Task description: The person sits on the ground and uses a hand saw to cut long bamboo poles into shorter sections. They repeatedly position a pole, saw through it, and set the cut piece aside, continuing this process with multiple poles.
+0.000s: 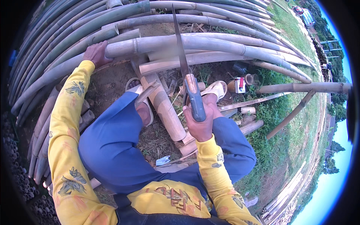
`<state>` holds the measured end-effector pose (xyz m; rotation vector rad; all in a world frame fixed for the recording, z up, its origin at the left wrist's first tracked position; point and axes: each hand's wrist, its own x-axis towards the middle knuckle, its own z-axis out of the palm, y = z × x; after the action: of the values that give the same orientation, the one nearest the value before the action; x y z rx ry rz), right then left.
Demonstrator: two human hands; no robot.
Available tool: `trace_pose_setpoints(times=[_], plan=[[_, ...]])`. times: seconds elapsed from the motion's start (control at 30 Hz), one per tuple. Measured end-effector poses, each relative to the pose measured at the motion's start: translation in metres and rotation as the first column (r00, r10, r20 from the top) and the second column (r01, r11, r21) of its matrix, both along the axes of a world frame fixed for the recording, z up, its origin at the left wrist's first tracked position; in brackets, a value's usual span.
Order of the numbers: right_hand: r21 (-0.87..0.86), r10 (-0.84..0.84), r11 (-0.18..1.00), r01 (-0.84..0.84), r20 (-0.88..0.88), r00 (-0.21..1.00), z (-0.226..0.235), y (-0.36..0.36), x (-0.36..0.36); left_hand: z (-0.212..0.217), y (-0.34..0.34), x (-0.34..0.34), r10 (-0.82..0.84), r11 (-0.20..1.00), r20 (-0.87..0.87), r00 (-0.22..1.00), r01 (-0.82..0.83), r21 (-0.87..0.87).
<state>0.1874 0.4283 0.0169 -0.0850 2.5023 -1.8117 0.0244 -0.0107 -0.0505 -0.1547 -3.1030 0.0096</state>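
Sawing in hand, judged early in the cut: blade of the hand saw standing nearly upright against the long bamboo pole, which shows no finished cut and no separated end where the blade meets it. Whether a kerf is already opened there, impossible to tell. Already done, seemingly: several short cut bamboo lengths lying on the ground just below the pole, between the two sandalled feet. Left to do, by this judgement: most of the stroke through the pole.

Right hand clenched around the blue saw handle, below the pole and well apart from it, joined to it only by the blade. Left hand grasping the pole near its cut end, touching it, at the pole's left end. Pole resting across other long bamboo stems stacked behind it. Small can on the grass below the pole's right stretch, beside the right foot.
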Motion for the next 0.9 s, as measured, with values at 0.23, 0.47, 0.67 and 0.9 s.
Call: trace_pose_setpoints(times=[0.23, 0.47, 0.67, 0.9], plan=[[0.234, -0.017, 0.969, 0.075, -0.239, 0.971, 0.007, 0.021, 0.095, 0.005, -0.007, 0.004, -0.006, 1.0, -0.086, 0.996, 0.007, 0.02], [-0.291, -0.099, 0.952, 0.092, -0.012, 0.995, -0.008, -0.035, -0.12, 0.005, 0.002, 0.001, -0.028, 1.0, -0.093, 0.995, 0.027, -0.016], [0.092, -0.06, 0.993, 0.069, -0.094, 0.994, -0.03, -0.015, 0.033, -0.008, -0.015, 0.019, -0.034, 0.999, -0.116, 0.993, 0.034, 0.003], [-0.073, -0.069, 0.995, 0.068, 0.0, 0.998, -0.015, -0.021, -0.049, -0.001, 0.0, 0.006, -0.05, 0.998, -0.131, 0.99, 0.053, 0.021]])
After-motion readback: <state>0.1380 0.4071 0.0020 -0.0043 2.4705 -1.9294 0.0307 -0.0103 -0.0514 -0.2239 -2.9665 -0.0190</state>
